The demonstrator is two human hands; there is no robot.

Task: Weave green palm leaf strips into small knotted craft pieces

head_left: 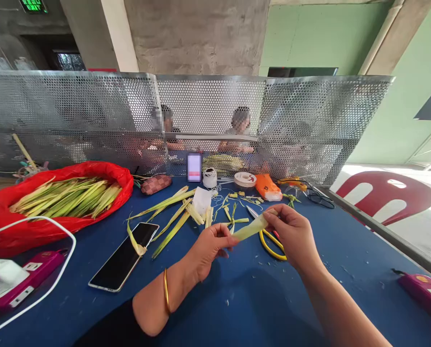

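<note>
Above the middle of the blue tabletop (pixel 237 308), a pale green leaf strip (pixel 250 230) was held between two hands, the left hand (pixel 215 246) pinching one end with thumb and fingers, the right hand (pixel 291 233) grasping the other. The strip looked thin, so an uneven or hasty pull might have split it lengthwise, and a loose pinch could have let an end slip. Yellow-handled scissors (pixel 263 241) lay just below and behind it; a careless dip of the right hand could have brushed or knocked them. The loose white thread (pixel 218 193) beyond might have snagged on passing fingers.

Scraps dotted the surface, and leaf pieces (pixel 172 233) were strewn near a dark phone (pixel 123 258), one piece resting on its edge. A red bag (pixel 92 166) of long leaves (pixel 71 195) sat at the left, near a purple power strip (pixel 44 270). Along the back stood a ball of string (pixel 210 178), a tape roll (pixel 244 180) and an orange packet (pixel 267 187). A perforated metal screen (pixel 211 106) closed off the far edge, with people (pixel 237 144) seated behind it; past that rose bare concrete (pixel 197 33) and a green wall (pixel 316 38). A red chair (pixel 386 193) stood at the right.
</note>
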